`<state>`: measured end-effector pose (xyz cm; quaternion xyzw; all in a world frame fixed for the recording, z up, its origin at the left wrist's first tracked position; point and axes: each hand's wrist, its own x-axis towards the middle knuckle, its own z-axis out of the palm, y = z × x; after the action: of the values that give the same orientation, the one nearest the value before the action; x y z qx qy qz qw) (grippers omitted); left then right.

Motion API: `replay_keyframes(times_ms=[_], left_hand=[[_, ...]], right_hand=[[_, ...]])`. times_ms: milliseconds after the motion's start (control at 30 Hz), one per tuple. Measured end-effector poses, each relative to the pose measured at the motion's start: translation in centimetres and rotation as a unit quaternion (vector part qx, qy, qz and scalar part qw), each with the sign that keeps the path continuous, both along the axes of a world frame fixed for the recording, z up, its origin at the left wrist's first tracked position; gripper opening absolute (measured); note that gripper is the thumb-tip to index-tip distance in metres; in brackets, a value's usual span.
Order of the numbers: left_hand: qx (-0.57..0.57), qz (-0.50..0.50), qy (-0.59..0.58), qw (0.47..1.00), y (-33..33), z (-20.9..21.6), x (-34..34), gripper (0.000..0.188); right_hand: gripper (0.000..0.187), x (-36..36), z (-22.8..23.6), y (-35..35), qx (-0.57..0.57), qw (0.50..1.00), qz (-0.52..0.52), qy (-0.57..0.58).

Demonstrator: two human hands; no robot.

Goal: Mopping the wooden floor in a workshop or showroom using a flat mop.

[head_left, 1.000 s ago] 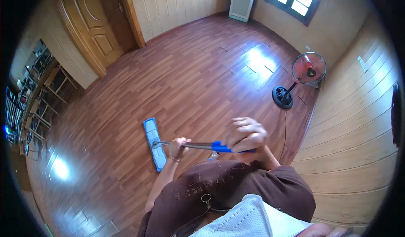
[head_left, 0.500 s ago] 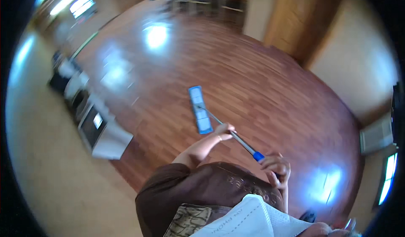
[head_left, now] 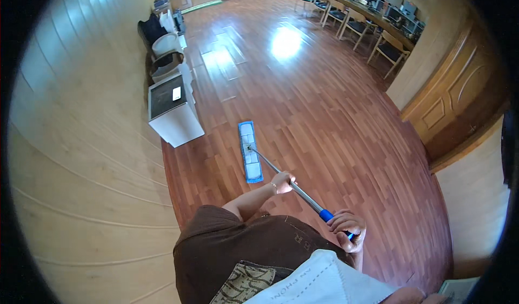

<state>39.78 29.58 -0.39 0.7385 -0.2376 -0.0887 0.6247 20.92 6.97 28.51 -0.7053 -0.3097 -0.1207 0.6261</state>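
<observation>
A flat mop with a blue-edged, pale rectangular head (head_left: 253,171) lies on the wood-patterned floor ahead of me. Its silver pole (head_left: 309,199) slopes up toward my right side and ends in a blue grip. My left hand (head_left: 283,182) is wrapped round the pole partway down, with a bracelet on the wrist. Up at the blue grip, my right hand (head_left: 348,230) is closed round the upper end, its fingers curled over the top. The mop head lies flat, its long side pointing away from me.
Along the left wall stand a white cabinet (head_left: 181,126) with a dark top, a bin (head_left: 167,64) and a dark bag. Wooden chairs (head_left: 390,51) line a long desk at the far right. A brown door (head_left: 454,96) is set in the right wall.
My view has turned to the right, bringing the desk, chairs and door further in. Both hands keep their hold on the mop, and its head remains flat on the floor.
</observation>
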Motion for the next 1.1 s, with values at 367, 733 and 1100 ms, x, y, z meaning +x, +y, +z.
replay_keyframes(times_ms=[367, 733, 1100], left_hand=[[0.276, 0.183, -0.034, 0.943, 7.2, -4.5, -6.4, 0.024], [0.421, 0.269, -0.055, 0.865, 10.2, 3.1, -11.9, 0.027], [0.398, 0.343, -0.013, 0.851, 5.4, 7.5, -16.9, 0.024]], right_hand=[[0.026, 4.7, -4.2, -1.1, 0.109, 0.973, 0.200, 0.032], [0.018, 5.8, 1.6, 0.5, 0.035, 0.933, 0.340, 0.112], [0.030, 8.6, 6.9, -1.8, -0.012, 0.923, 0.376, 0.079]])
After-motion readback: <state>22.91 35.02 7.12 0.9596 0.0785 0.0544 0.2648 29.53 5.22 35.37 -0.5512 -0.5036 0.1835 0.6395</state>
